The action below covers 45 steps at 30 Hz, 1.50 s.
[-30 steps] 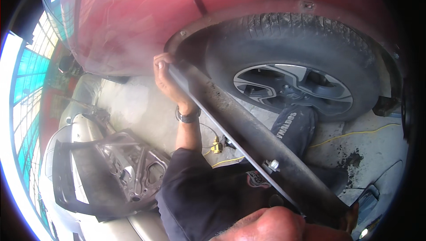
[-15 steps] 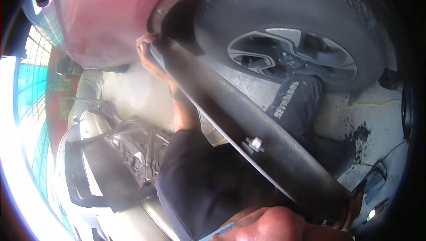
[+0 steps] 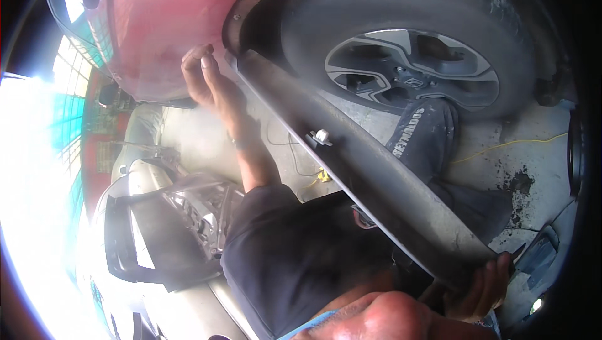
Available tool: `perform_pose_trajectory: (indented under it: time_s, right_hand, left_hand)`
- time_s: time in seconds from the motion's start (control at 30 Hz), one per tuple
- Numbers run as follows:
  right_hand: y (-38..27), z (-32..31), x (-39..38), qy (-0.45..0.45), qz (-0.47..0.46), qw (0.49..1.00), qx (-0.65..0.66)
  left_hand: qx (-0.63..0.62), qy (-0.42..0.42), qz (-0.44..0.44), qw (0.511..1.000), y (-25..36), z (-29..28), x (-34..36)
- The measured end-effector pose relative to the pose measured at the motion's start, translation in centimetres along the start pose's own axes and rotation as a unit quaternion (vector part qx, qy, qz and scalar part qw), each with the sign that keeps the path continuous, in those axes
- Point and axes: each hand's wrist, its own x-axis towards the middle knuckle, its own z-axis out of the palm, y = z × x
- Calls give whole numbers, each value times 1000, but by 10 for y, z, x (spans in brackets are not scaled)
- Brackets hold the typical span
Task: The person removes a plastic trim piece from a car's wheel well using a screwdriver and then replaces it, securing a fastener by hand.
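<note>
A long, dark, channel-shaped car trim piece point(image 3: 376, 177) slants from upper left to lower right across the view. A pale clip point(image 3: 322, 137) sits inside its channel. Its upper end lies by the edge of the red car's wheel arch point(image 3: 234, 26). My right hand point(image 3: 480, 287) is closed round the lower right end, its fingers over the rim. Just left of the upper end, my left hand point(image 3: 213, 86) is raised in front of the red body panel point(image 3: 169, 33), apart from the trim. Its fingers are loosely bent, and nothing shows in them.
A tyre on a spoked wheel point(image 3: 407, 70) fills the upper right. My trousered leg point(image 3: 420, 133) lies below it. A yellow cable point(image 3: 508, 141) crosses the stained floor at right. Detached car door parts point(image 3: 163, 233) stand at lower left.
My left hand has let go of the trim's upper end and moved slightly left of it. My right hand still holds the lower end. The clip appears farther up and left.
</note>
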Motion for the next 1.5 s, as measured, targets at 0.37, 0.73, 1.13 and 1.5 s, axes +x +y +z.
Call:
perform_pose_trajectory:
  time_s: [0.37,0.73,1.13,1.5]
  right_hand:
    - [-12,9,8,65,36,997,10]
    - [-6,-8,11,-67,57,996,20]
    - [-4,19,22,87,58,995,-4]
    - [-6,10,41,150,11,989,-3]
  left_hand:
    - [-127,-781,-33,611,120,36,77]
    - [-213,-816,-93,529,99,63,75]
    - [-220,-758,-95,607,94,54,68]
    - [-306,-813,-5,495,89,69,77]
